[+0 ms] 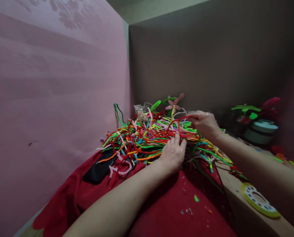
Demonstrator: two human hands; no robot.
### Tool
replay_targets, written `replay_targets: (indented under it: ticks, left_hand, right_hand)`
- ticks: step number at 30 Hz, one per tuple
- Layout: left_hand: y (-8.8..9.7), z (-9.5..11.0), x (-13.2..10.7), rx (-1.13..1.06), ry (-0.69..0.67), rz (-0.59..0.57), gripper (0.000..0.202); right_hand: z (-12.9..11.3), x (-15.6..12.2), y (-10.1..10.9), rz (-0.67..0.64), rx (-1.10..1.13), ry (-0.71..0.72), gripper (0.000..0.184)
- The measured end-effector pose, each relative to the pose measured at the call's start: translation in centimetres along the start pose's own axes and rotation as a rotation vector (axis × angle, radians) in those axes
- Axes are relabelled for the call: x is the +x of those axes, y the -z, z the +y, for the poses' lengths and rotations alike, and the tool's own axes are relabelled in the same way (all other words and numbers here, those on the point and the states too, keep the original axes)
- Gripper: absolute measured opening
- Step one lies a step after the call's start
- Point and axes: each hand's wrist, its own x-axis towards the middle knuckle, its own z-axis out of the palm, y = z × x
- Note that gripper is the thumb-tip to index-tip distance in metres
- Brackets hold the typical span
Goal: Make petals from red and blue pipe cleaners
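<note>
A big tangled heap of pipe cleaners [147, 138] in red, green, orange, yellow, pink and white lies in front of me. My left hand [173, 152] rests palm down on the near side of the heap, its index finger stretched out over the stems and the thumb apart. Above the right side of the heap, my right hand [206, 124] pinches a red pipe cleaner [180, 119] near one end. That stem runs leftward and bends down into the heap, where its other end is lost among the rest.
A black phone [99, 171] lies on the red cloth [181, 207], left of the heap. At right are a yellow-rimmed ring [260, 200] and a pale lidded container [260, 131]. Pink flowers [173, 104] stand behind the heap. A pink wall [50, 98] closes the left side.
</note>
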Motion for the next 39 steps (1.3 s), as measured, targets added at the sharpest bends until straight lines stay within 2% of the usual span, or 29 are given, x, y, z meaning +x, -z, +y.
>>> replay_targets:
  ticks: [2, 4, 7, 10, 14, 17, 21, 23, 26, 30, 32, 35, 39]
  left_hand:
    - [-0.4, -0.3, 0.0, -0.025, 0.013, -0.031, 0.049]
    - [-0.8, -0.6, 0.0, -0.058, 0.006, -0.031, 0.050]
    - [-1.1, -0.8, 0.0, -0.098, 0.006, 0.008, 0.049]
    - [-0.8, -0.9, 0.1, -0.154, 0.007, 0.063, 0.049]
    - [0.4, -0.5, 0.2, -0.292, 0.013, 0.176, 0.052]
    - [1.3, 0.3, 0.2, -0.619, 0.075, 0.246, 0.039]
    - [2.4, 1.5, 0.3, -1.428, 0.202, 0.052, 0.039]
    - [3.1, 1.8, 0.4, -1.689, 0.197, -0.033, 0.044]
    - [4.1, 1.8, 0.4, -1.799, 0.201, -0.096, 0.044]
    - [4.6, 1.4, 0.2, -1.904, 0.342, -0.198, 0.039]
    - [4.5, 1.5, 0.1, -1.987, 0.359, -0.234, 0.032]
    - [4.3, 1.7, 0.1, -2.089, 0.406, -0.166, 0.023]
    - [4.0, 0.9, 0.7, -2.250, 0.563, 0.031, 0.012]
  right_hand:
    - [-0.6, 0.3, 1.5, 0.220, 0.400, -0.132, 0.018]
    - [-1.0, 0.7, 3.1, 0.371, 0.833, -0.218, 0.011]
    - [-1.1, 1.1, 5.2, 0.387, 1.276, -0.308, 0.019]
    - [-0.9, 0.8, 6.6, 0.356, 1.462, -0.394, 0.026]
    - [-1.5, -0.7, 7.2, 0.336, 1.581, -0.508, 0.025]
    - [-2.4, -2.6, 6.6, 0.233, 1.662, -0.618, 0.027]
    - [-3.2, -5.6, 5.1, 0.016, 1.677, -0.703, 0.019]
    - [-3.2, -7.1, 4.6, -0.019, 1.633, -0.694, 0.013]
    - [-2.9, -9.0, 4.3, -0.132, 1.568, -0.735, 0.008]
    - [-3.0, -11.4, 4.5, -0.449, 1.432, -0.789, 0.008]
    - [-3.2, -12.4, 4.3, -0.542, 1.374, -0.786, 0.012]
    - [-3.2, -13.7, 3.8, -0.601, 1.368, -0.762, 0.019]
    - [-2.9, -14.8, 3.4, -0.604, 1.411, -0.711, 0.019]
